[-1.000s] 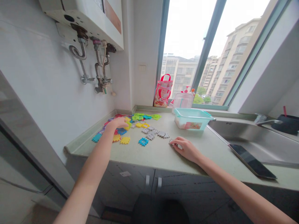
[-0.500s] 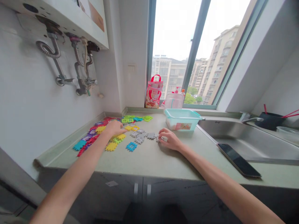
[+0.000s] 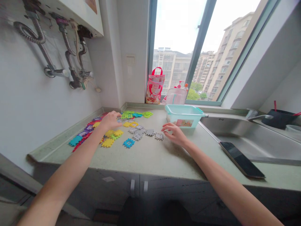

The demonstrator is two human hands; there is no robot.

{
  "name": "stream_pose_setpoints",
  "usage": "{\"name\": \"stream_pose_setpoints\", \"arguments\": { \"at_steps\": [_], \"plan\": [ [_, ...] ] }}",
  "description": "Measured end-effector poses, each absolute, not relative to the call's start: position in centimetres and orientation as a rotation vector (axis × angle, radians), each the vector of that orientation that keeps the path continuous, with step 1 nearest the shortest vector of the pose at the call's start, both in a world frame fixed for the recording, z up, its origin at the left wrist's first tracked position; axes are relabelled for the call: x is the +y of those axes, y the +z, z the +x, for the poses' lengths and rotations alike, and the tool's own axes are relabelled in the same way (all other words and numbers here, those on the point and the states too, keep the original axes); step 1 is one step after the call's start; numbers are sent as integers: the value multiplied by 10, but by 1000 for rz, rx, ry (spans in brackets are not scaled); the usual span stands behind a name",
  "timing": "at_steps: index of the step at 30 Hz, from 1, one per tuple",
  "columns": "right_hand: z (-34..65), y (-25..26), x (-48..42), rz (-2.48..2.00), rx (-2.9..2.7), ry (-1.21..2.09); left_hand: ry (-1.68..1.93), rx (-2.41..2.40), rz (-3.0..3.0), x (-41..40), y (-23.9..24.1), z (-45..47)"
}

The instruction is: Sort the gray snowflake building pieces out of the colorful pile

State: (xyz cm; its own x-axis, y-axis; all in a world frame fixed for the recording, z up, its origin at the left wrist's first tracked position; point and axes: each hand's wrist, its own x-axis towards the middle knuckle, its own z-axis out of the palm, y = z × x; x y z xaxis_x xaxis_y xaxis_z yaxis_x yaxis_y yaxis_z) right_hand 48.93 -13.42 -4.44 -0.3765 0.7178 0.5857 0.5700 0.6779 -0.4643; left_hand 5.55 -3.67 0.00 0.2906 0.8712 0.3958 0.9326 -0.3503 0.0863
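Several coloured plastic puzzle tiles (image 3: 110, 133) lie spread over the left part of the grey-green counter (image 3: 150, 153). My left hand (image 3: 110, 121) rests on the pile, fingers curled over tiles near a grey one; what it grips is hidden. My right hand (image 3: 174, 133) hovers just right of a row of grey tiles (image 3: 147, 132), fingers spread and loose, holding nothing. A blue tile (image 3: 129, 143) and a yellow tile (image 3: 107, 142) lie nearest the front.
A teal plastic tub (image 3: 184, 115) stands behind my right hand. A black phone (image 3: 242, 159) lies by the steel sink (image 3: 254, 138). A red patterned bag (image 3: 154, 86) and a clear container (image 3: 176, 95) stand at the window. Pipes (image 3: 70, 62) hang on the left wall.
My right hand has lifted off the grey tile it was pressing and drawn slightly right, leaving the tile on the counter. My left hand shifted a little further back on the pile.
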Motion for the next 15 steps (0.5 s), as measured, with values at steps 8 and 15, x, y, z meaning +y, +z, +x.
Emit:
{"name": "stream_pose_setpoints", "arguments": {
  "at_steps": [8,15],
  "plan": [
    [487,-46,-137,-1014,-2145,289,-618,-1471,-2905,-40,-15,89],
    [484,-46,-139,-1015,-2205,324,-404,-1651,-2700,-31,-13,71]
  ]
}}
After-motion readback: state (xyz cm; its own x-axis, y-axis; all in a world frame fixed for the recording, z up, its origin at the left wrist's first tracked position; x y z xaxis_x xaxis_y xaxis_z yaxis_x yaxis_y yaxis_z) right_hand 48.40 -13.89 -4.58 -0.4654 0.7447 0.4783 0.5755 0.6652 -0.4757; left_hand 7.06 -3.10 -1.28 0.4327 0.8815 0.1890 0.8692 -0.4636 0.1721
